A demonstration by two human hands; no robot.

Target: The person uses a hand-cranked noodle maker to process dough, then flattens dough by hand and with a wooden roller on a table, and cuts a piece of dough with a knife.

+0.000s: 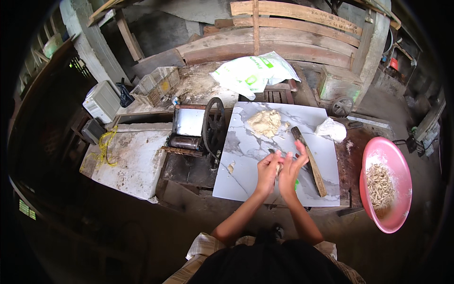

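Observation:
Over the near part of a grey-white marble-patterned board [240,156], my two hands meet. A small pale piece of dough [278,168] shows between them, mostly covered by the fingers. My left hand [267,173] has its fingers closed around one side of it. On the other side, my right hand [290,171] presses against the dough with thumb and palm while some fingertips point upward. Farther back on the board sits a large lump of dough [265,123] with crumbs beside it. A long wooden stick [310,163] lies just right of my right hand.
A pink basin [401,170] at the right contains many small dough pieces. A white bag [332,128] lies at the board's right edge. Left of the board stands a roller machine [189,123] with a big wheel [215,124]. White-green sacks [257,73] and a crate [156,85] are behind.

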